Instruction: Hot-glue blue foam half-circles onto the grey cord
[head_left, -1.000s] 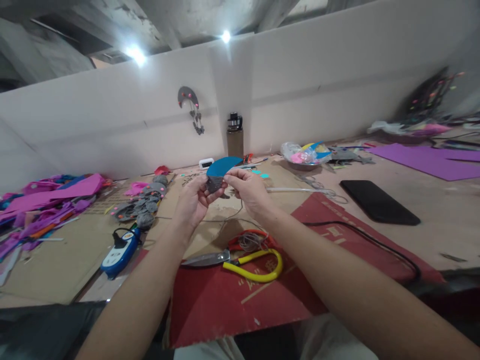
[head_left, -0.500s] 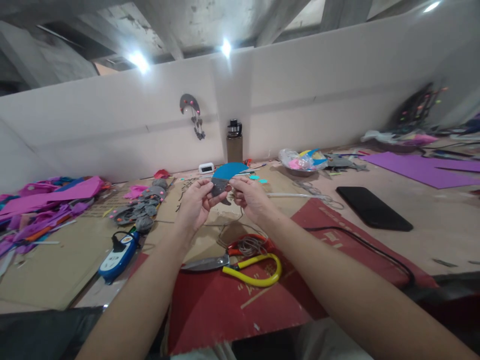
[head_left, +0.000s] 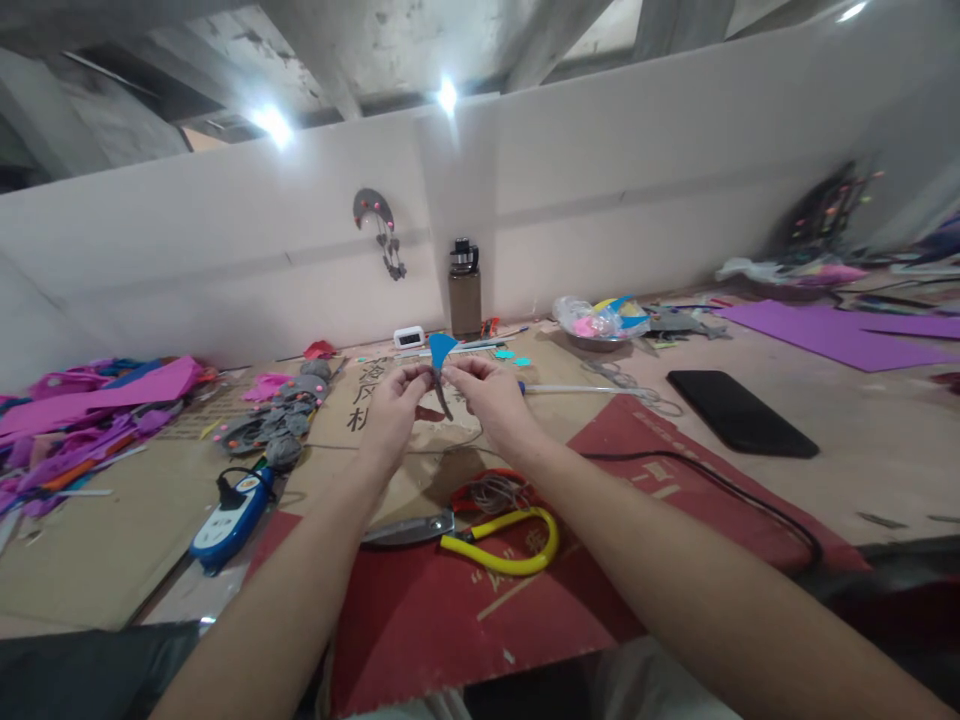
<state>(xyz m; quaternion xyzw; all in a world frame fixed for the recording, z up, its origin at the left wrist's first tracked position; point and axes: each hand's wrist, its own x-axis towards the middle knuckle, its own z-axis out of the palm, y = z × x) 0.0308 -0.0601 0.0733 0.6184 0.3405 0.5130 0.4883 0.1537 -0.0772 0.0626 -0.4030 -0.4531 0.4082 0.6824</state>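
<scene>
My left hand (head_left: 394, 408) and my right hand (head_left: 487, 395) meet above the cardboard-covered table, fingers pinched together on one small craft piece (head_left: 439, 362). The piece is blue foam on top with a grey part below, and it is turned almost edge-on to me. Under my wrists lie scissors (head_left: 465, 525) with red and yellow handles and a tangle of thin wire (head_left: 495, 490) on a red sheet (head_left: 480, 600).
A blue-and-white glue gun (head_left: 231, 510) lies at left, near a pile of grey foam pieces (head_left: 281, 420) and pink and purple scraps (head_left: 82, 410). A bottle (head_left: 465, 288) stands at the wall. A black phone (head_left: 739, 412) and a purple sheet (head_left: 832, 335) lie at right.
The blue and grey piece has turned from flat-on to nearly edge-on between my fingers. Both hands stay together in about the same place.
</scene>
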